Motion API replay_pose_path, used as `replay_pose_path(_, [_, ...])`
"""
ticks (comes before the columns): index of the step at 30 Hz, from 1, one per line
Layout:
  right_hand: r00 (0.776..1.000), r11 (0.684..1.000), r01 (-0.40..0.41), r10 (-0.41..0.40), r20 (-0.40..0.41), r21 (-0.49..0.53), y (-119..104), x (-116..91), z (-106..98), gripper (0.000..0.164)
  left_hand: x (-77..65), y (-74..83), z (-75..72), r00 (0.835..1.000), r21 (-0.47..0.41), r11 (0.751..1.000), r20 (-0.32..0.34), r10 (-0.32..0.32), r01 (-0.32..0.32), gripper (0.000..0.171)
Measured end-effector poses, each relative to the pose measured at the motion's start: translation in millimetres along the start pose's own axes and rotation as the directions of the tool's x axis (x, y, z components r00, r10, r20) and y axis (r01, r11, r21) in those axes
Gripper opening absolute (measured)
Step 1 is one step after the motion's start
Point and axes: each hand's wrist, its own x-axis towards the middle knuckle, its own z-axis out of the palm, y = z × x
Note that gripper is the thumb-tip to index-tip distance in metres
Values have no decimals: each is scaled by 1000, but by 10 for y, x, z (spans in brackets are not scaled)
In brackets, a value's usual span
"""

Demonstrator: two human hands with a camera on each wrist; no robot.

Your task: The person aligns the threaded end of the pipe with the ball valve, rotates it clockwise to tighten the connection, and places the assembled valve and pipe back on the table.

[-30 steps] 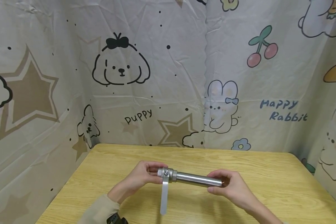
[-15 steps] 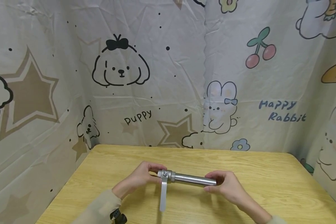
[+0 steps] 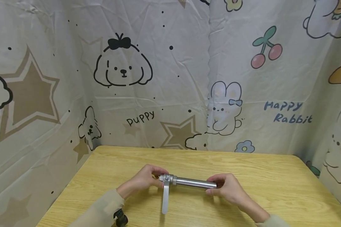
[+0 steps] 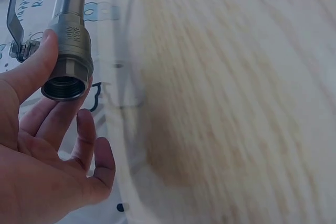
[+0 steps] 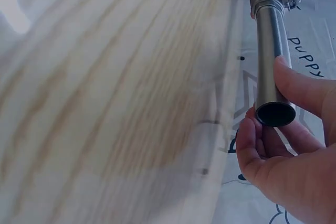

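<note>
A metal ball valve (image 3: 167,178) with a flat lever handle (image 3: 165,198) is joined to a smooth steel pipe (image 3: 191,182). My left hand (image 3: 144,179) pinches the valve body at its left end between thumb and fingers. In the left wrist view the valve's threaded open end (image 4: 65,87) faces the camera. My right hand (image 3: 228,188) holds the pipe near its right end. The pipe's hollow mouth (image 5: 275,114) shows in the right wrist view, with the thumb on one side and fingers beneath. The lever points toward the table's front edge.
A wood-grain table (image 3: 125,157) lies under both hands. Cloth curtains (image 3: 170,72) printed with cartoon animals stand behind it and along both sides. A dark wrist device (image 3: 120,217) sits at the left sleeve.
Valve and pipe have come down slightly, and the pipe's right end has moved left. The right hand has shifted left with it, while the left hand keeps its hold on the valve.
</note>
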Motion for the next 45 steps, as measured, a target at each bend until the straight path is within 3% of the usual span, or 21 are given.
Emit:
replay_pose_path(8, [999,997,-52,51,-18,-49,38,33,33,37,11,-63,29,1000,12,1000,10,-16,16,44])
replay_pose_path(16, [999,996,-41,39,-33,-84,92,62,46,34,22,-118,28,1000,52,999,23,10,-11,45])
replay_pose_path(26, [993,986,-91,80,-84,-142,106,92,66,37,21,-72,45,1000,74,997,11,28,-29,44])
replay_pose_path(45, [988,979,-140,129,-82,-150,54,73,61,32,21,-52,56,999,130,991,3,42,-42,46])
